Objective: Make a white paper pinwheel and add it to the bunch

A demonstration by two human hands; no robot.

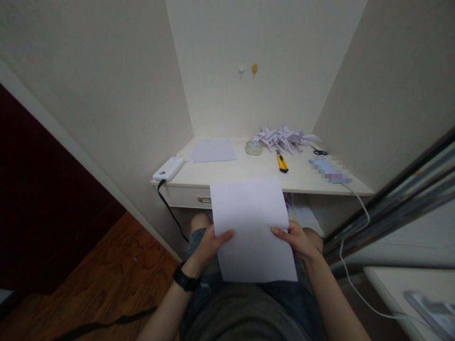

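Both hands (209,244) grip paper sheet (252,227) side edges, above lap.

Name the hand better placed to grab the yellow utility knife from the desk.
Right, probably. The utility knife lies right of the desk's middle, nearer the right hand. Both hands grip the paper sheet by its edges, so the left hand would hold it alone.

Both forearms reach forward over the lap, left hand (209,244) and right hand (296,239) apparently pinched shut, thumbs on top.
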